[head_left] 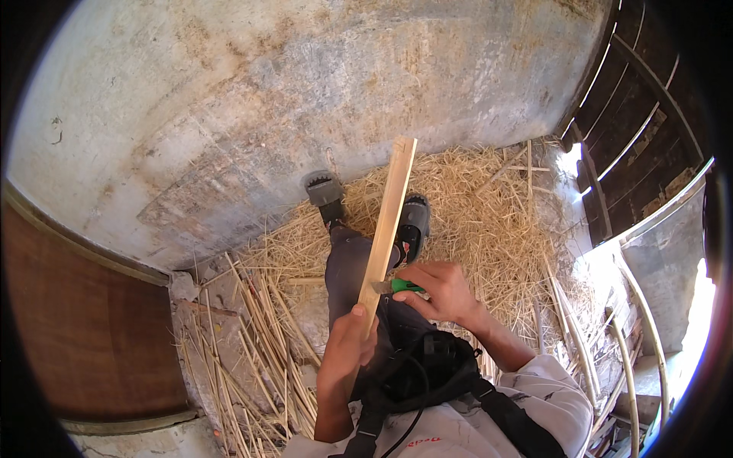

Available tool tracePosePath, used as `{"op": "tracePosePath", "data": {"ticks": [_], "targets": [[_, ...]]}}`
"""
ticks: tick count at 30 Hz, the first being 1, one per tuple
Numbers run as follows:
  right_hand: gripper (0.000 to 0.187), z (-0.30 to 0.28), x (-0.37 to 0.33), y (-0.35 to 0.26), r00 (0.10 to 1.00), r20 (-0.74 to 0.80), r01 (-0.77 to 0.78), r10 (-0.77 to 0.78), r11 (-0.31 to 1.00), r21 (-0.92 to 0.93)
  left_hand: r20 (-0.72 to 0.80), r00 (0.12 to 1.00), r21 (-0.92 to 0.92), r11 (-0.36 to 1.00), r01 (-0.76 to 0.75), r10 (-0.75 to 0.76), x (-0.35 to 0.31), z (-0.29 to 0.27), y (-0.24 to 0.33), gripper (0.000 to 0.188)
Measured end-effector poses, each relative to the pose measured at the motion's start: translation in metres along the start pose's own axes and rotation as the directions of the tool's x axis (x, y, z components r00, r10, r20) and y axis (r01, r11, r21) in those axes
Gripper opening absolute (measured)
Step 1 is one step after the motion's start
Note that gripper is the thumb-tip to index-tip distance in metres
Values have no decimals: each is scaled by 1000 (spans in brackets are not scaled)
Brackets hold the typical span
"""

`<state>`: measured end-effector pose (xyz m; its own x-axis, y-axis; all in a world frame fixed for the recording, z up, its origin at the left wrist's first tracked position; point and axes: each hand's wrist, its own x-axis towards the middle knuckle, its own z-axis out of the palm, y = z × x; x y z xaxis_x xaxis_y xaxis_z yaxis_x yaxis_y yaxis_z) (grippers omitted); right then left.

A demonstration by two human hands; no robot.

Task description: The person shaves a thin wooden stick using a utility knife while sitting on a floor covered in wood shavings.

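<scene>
A long pale wooden slat (388,214) slants up and away from me, its far end near the wall. My left hand (347,343) is closed round its near end. In my right hand (443,292), fingers wrapped round the grip, is a green-handled tool (403,285) with a short flat metal blade. That blade lies against the right side of the slat, a little beyond my left hand. Whether it is a knife or a scraper, I cannot tell.
Loose straw (481,206) covers the floor around my sandalled feet. Thin sticks (256,359) lie in a heap at the left, beside a brown door panel (84,328). A stained wall (305,91) rises ahead. Curved poles (630,374) lean at the right, below dark boards (641,122).
</scene>
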<state>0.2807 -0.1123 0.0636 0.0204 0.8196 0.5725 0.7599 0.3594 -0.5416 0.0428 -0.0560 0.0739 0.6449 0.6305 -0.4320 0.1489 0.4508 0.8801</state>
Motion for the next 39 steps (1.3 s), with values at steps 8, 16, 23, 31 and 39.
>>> {"op": "tracePosePath", "data": {"ticks": [8, 16, 23, 31, 39], "targets": [[27, -4, 2, 4, 998, -57, 16, -24, 990, -138, -38, 999, 15, 1000, -6, 6, -4, 3, 2, 64], [29, -9, 8, 4, 997, -56, 47, -58, 981, -186, -36, 999, 74, 997, -15, 17, -7, 1, 4, 67], [30, -6, 8, 6, 994, -86, 52, -70, 979, -196, -46, 999, 112, 994, -13, 18, -9, 5, 8, 67], [31, -4, 5, 10, 991, -111, 48, -73, 975, -216, -49, 999, 69, 998, 3, 1, -10, 4, 6, 62], [30, -4, 6, 10, 992, -117, 26, -54, 973, -230, -50, 998, 146, 989, -16, 24, -8, 6, 9, 67]]}}
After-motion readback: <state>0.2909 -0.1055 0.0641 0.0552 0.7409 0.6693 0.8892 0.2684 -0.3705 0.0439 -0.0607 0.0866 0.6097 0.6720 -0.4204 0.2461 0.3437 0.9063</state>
